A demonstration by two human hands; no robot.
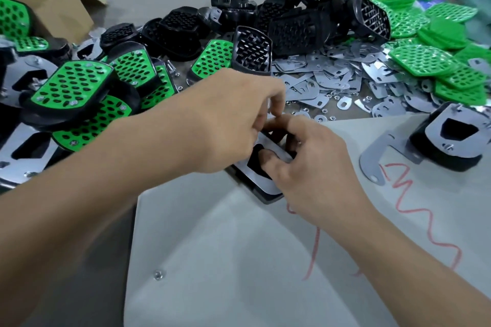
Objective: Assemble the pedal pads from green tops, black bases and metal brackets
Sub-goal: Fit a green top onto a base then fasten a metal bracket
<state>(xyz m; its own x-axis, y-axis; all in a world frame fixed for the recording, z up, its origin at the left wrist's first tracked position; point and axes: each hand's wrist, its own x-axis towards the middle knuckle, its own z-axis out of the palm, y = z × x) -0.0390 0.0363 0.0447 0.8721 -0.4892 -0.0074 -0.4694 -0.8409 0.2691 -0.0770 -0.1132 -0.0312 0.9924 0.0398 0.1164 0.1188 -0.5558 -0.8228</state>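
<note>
At the centre of the grey worktable (212,247), an upturned black base (264,198) lay with a metal bracket (267,185) seated flat on it. The right hand (305,164) gripped this bracket, thumb pressed into its dark cut-out and fingers curled over the far side. The left hand (233,119) met it from the left with fingertips bunched at the bracket's far end; whether they pinched a small part could not be determined. Both hands were close together, touching. Finished pads (71,87) were piled at left, loose black bases (292,26) behind, loose brackets (332,79) beside them and green tops (438,61) at right. A second bracketed pad (449,141) rested at right, near a red scribble (414,207).
</note>
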